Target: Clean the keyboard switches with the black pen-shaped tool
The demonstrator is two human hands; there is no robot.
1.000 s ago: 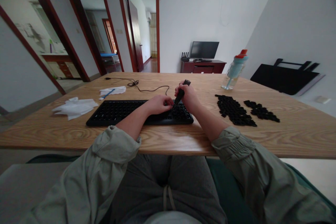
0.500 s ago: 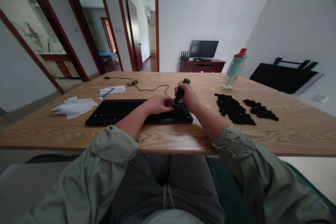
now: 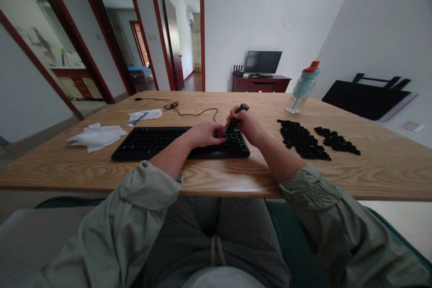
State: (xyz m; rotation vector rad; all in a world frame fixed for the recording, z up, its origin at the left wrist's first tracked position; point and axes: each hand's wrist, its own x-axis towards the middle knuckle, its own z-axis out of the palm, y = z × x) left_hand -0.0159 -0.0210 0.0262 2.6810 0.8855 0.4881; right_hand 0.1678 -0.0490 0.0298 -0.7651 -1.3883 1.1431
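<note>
Shifted slightly right and tipped lower since the earlier frame, the right hand (image 3: 249, 124) in the head view has its grip wrapped around a black tool (image 3: 238, 117), slanted over the right part of the keyboard (image 3: 148, 141), which lies on the counter (image 3: 216, 180). The left hand's (image 3: 206, 134) fingers curl over the keyboard; whether its grip holds anything, I cannot tell. Loose black keys (image 3: 299, 140) lie to the right.
</note>
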